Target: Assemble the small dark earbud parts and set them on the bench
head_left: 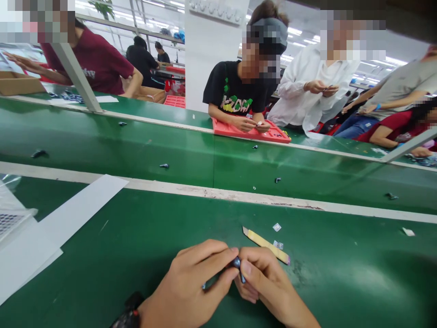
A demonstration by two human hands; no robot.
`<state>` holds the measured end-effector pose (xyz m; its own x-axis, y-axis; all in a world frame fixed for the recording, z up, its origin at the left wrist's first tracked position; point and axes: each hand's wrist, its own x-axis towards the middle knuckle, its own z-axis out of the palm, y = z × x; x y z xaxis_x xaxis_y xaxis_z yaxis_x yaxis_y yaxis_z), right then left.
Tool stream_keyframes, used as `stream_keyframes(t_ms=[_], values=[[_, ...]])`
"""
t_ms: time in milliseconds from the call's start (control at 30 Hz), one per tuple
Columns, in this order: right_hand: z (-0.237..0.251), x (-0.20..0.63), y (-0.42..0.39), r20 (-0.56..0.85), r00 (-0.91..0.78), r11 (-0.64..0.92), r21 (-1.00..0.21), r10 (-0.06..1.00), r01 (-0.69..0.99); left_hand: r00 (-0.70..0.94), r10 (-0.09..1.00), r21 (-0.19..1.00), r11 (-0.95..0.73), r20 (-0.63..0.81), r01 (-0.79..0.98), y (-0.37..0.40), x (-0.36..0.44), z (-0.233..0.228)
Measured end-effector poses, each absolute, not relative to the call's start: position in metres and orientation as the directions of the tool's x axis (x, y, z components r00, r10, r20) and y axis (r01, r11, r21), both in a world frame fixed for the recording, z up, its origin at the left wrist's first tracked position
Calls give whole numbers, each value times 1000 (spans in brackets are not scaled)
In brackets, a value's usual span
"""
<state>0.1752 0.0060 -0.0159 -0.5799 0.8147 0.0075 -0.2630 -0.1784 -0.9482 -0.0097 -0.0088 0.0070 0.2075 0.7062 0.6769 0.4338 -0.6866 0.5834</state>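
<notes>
At the near edge of the green tabletop (pixel 143 237), the person's two hands meet over one small dark part (pixel 236 263). The left hand (pixel 191 282) has its fingers curled in, thumb and forefinger pinching the part from one side; the right hand (pixel 262 278) is likewise closed, its fingertips gripping the same part from the other side. Just beyond the hands lies one flat tan stick (pixel 265 245), with two tiny pale squares (pixel 276 227) beside it. One white paper sheet (pixel 68 218) lies toward the left edge. On the belt (pixel 102 146) past the far edge, about six small dark pieces (pixel 164 166) lie scattered. Across it, one red tray (pixel 239 132) sits under a co-worker's hands (pixel 252 124).
</notes>
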Motion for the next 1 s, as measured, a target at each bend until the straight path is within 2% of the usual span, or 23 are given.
stream_keyframes(t_ms=[233,367,567,767,1000], values=[[-10,176,5,-37,-554,-147,-977,832,-154,252,742,601,-658,621,455,-11,-12,3],[-7,174,4,-53,-534,-143,-982,844,-127,281,742,644,-669,609,370,-10,-9,-5],[-8,170,2,-58,-552,-166,-975,832,-148,240,763,721,-646,600,251,-9,-7,-13],[-7,168,2,-64,-570,-217,-955,819,-203,193,792,756,-611,580,236,-10,-5,-8],[-8,170,7,-107,-528,-130,-992,843,-6,245,773,699,-633,584,331,-3,-8,-11]])
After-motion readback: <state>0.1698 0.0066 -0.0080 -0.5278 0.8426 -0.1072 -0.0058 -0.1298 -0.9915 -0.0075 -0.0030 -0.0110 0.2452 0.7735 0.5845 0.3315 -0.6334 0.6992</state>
